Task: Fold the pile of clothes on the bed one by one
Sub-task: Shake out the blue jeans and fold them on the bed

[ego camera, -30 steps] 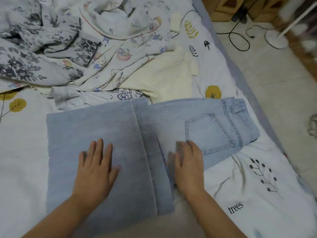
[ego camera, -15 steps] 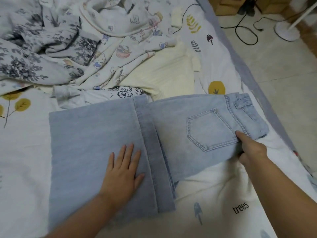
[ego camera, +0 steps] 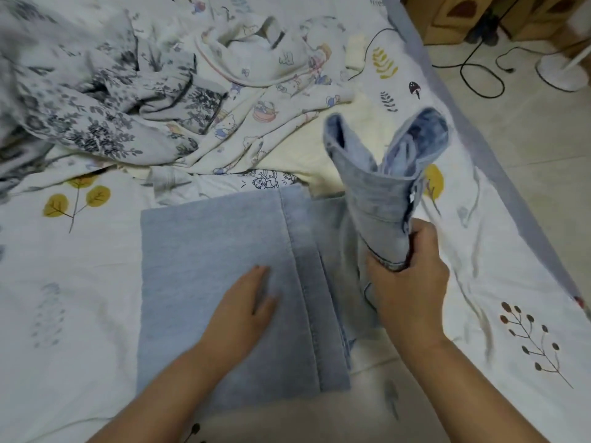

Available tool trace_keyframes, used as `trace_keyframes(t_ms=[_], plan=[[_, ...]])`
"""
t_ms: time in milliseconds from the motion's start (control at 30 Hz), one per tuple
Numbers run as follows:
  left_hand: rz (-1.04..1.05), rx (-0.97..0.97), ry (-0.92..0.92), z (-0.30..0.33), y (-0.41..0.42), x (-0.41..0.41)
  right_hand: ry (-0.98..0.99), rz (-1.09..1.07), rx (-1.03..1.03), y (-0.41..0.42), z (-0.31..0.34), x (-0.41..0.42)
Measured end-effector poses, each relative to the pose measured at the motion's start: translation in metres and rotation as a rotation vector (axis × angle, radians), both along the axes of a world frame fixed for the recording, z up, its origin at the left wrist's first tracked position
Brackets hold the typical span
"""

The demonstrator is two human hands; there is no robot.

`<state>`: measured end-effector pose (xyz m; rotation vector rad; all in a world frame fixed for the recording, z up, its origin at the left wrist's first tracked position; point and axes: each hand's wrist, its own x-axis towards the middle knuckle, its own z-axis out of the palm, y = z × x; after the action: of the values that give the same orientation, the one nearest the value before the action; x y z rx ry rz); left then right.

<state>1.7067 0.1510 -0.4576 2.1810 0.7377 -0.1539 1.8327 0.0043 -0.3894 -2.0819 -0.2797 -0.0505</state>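
The right hand (ego camera: 407, 279) grips the waist end of the light blue jeans (ego camera: 224, 282), its fingers curled round the bunched denim, and holds that end lifted off the bed so that it stands up above the hand with the waistband gaping at the top. The left hand (ego camera: 246, 302) lies flat on the folded leg part of the jeans, fingers straight and pressed to the cloth, just left of the stitched hem that runs from far to near across the denim. The leg part lies spread on the white bedsheet (ego camera: 64, 314), which is printed with leaves and twigs, in the near middle of the scene.

Beyond the jeans, at the far left and centre, lies the pile of unfolded clothes: a grey floral garment (ego camera: 80, 116) on the left and a cream cartoon-print garment (ego camera: 271, 91) beside it, tangled together. A pale yellow cloth (ego camera: 319, 151) shows under their near right edge. To the right of the bed is a tiled floor (ego camera: 527, 139), with a black cable (ego camera: 476, 81) looping across it at the far right.
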Motion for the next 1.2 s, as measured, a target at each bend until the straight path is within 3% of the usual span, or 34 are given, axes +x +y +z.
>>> trace_keyframes(t_ms=[100,233,300,367,467,567,700,867,933,1067,1200], plan=[[0.357,-0.334,-0.175,0.026,0.021,-0.002,-0.086,0.186,-0.057,0.022,-0.004,-0.036],[0.757,-1.131,-0.354,0.046,0.058,-0.019,-0.413,0.481,-0.291,0.043,-0.032,-0.078],[0.801,-1.238,-0.284,0.045,0.070,-0.028,-0.474,0.589,-0.371,0.048,-0.050,-0.093],[0.823,-1.142,-0.156,0.036,0.070,-0.034,-0.448,0.686,-0.412,0.050,-0.064,-0.102],[0.686,-0.776,-0.012,0.026,0.065,-0.032,-0.460,0.760,-0.472,0.051,-0.072,-0.104],[0.612,-0.488,-0.015,0.027,0.069,-0.031,-0.479,0.768,-0.448,0.051,-0.067,-0.103],[0.567,-0.372,-0.175,0.035,0.099,-0.053,-0.504,0.828,-0.524,0.048,-0.059,-0.098],[0.729,-0.457,0.080,0.004,0.102,-0.082,-0.443,0.750,-0.944,0.026,-0.077,-0.077],[0.691,-0.402,0.130,-0.006,0.093,-0.084,-0.450,0.781,-0.942,0.016,-0.084,-0.077],[0.731,-0.109,0.023,-0.005,0.091,-0.092,-0.396,0.843,-0.875,0.011,-0.080,-0.086],[0.584,0.170,0.159,-0.010,0.077,-0.098,-0.272,0.769,-0.716,0.014,-0.064,-0.084]])
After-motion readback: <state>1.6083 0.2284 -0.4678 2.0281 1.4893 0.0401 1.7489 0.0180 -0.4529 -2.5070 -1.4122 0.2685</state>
